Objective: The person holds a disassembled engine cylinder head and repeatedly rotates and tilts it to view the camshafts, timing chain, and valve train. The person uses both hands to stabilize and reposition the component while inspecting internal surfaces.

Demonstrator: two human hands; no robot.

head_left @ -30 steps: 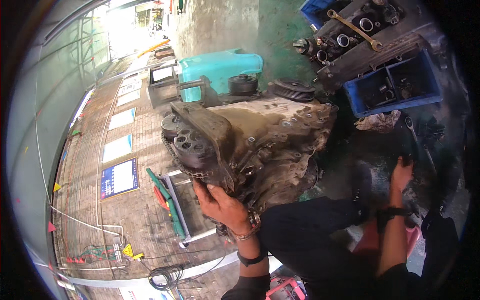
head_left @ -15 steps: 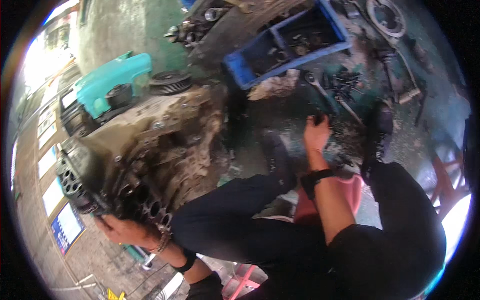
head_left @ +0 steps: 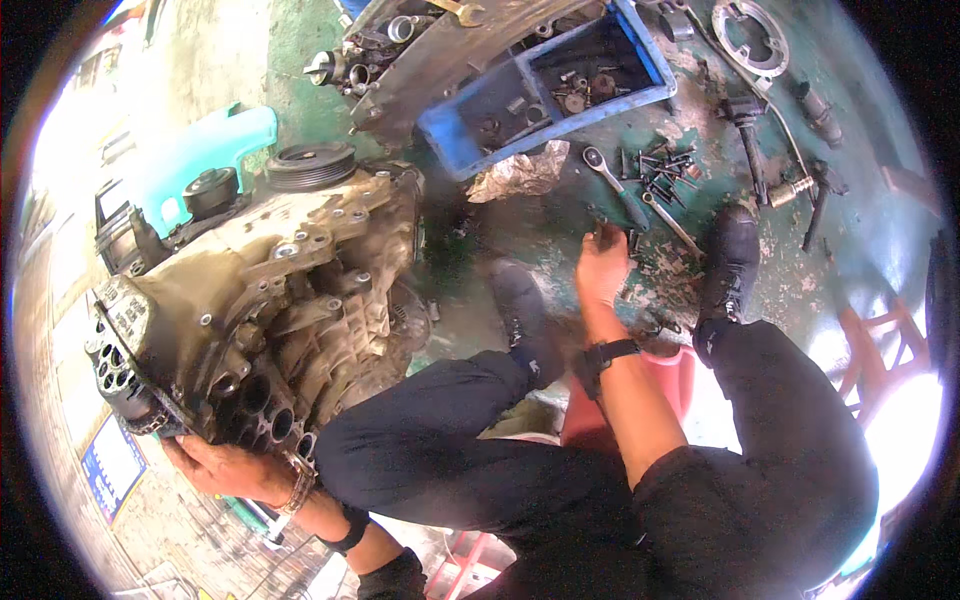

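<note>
A large, dirty metal engine [head_left: 300, 250] stands at the left, with round open ports along its near side. My left hand [head_left: 225, 470] is pressed to its near left edge, fingers bent round the edge and their tips hidden. Over the floor in front of my shoes, my right hand [head_left: 603, 272] is closed around something small and dark, too hidden to name. Close to it lie a ratchet wrench [head_left: 618, 190], a combination wrench [head_left: 672, 224] and a pile of loose bolts [head_left: 668, 172].
Beyond my right hand sits a blue divided tray [head_left: 560, 140] with small metal parts. A crumpled brown paper [head_left: 520, 172] lies before it. A ring-shaped part [head_left: 750, 38] and an ignition coil [head_left: 745, 145] are at the right. A turquoise cover [head_left: 225, 140] stands behind the engine.
The whole view has shifted, so the scene sits a little further left and looks sharper. Both hands keep about the same places relative to the engine and the tools.
</note>
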